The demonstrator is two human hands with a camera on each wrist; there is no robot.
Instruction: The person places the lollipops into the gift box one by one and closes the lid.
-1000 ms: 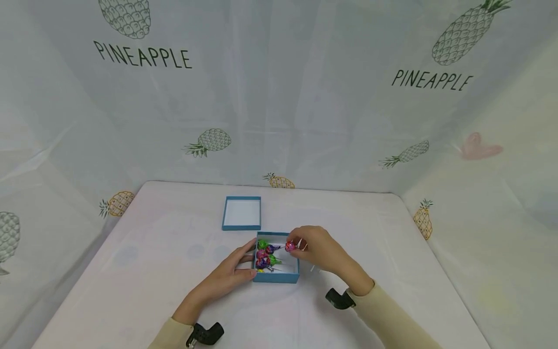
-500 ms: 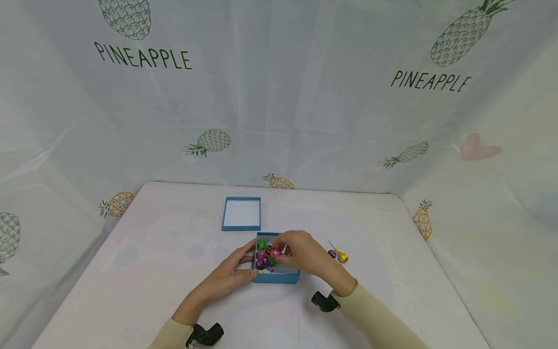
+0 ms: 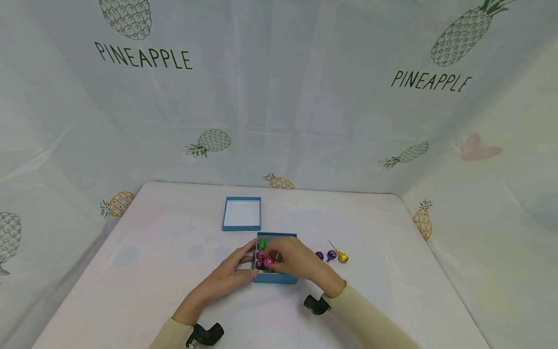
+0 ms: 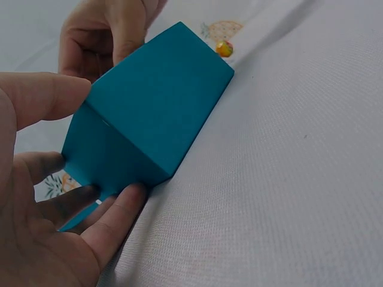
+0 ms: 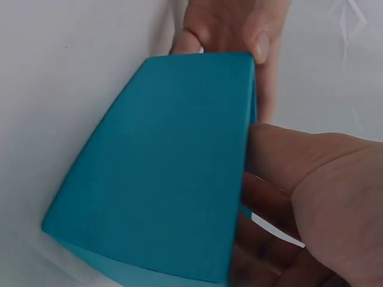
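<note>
An open blue box (image 3: 276,278) with several wrapped lollipops (image 3: 261,245) inside sits on the white table. My left hand (image 3: 246,262) grips the box's left wall, thumb at the far corner and fingers at the near corner. My right hand (image 3: 279,256) reaches into the box and pinches a pink lollipop (image 3: 268,261). In the right wrist view its white stick (image 5: 276,231) shows between my fingers, beside the box's outer wall (image 5: 161,179). The left wrist view shows the box wall (image 4: 149,119) between my thumb and fingers.
The box's lid (image 3: 241,214) lies upturned just behind the box. Three loose lollipops, two purple (image 3: 331,254) and one yellow (image 3: 342,257), lie on the table right of the box. Pineapple-print curtains close in the table (image 3: 152,252) on three sides.
My right hand has carried the pink lollipop left and down from the box's right rim into the box. The loose lollipops on the right have come into view. The left hand stayed put.
</note>
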